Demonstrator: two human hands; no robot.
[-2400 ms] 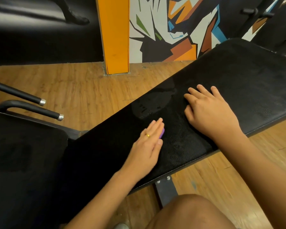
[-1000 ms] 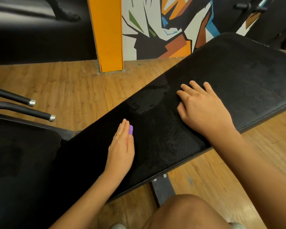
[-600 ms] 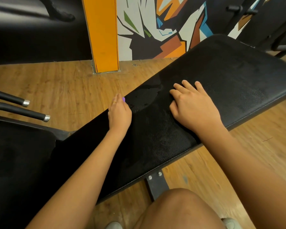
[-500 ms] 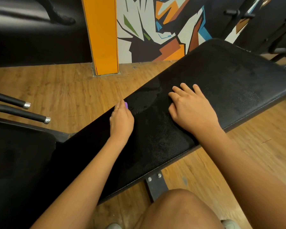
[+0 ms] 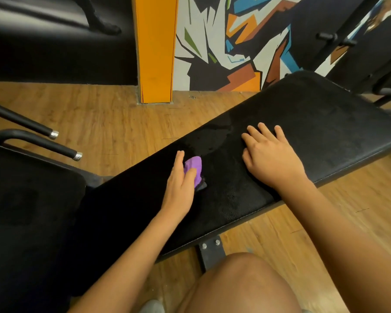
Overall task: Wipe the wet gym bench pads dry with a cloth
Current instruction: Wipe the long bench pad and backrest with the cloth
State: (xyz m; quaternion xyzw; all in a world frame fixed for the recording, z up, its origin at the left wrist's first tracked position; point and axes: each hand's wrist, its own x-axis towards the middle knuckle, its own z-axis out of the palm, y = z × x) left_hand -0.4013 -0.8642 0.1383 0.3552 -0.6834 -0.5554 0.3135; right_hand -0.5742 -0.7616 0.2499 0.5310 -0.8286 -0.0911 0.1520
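A long black bench pad (image 5: 330, 118) runs diagonally from lower left to upper right. A dark wet patch (image 5: 212, 138) shines near its far edge, at the middle. My left hand (image 5: 178, 186) rests on the pad just below that patch and holds a small purple cloth (image 5: 193, 167). The thumb lies over the cloth, which bulges out beside the straight fingers. My right hand (image 5: 271, 158) lies flat on the pad to the right of the patch, fingers spread, holding nothing.
A second black pad (image 5: 32, 199) fills the lower left, with two black bar handles (image 5: 45, 143) above it. An orange pillar (image 5: 156, 53) and a painted wall stand behind on the wooden floor. My knee (image 5: 246, 285) is below the bench bracket (image 5: 210, 251).
My left hand has slid the cloth back from the pad's far edge toward me, and more of the purple cloth shows. My right hand has stayed in place.
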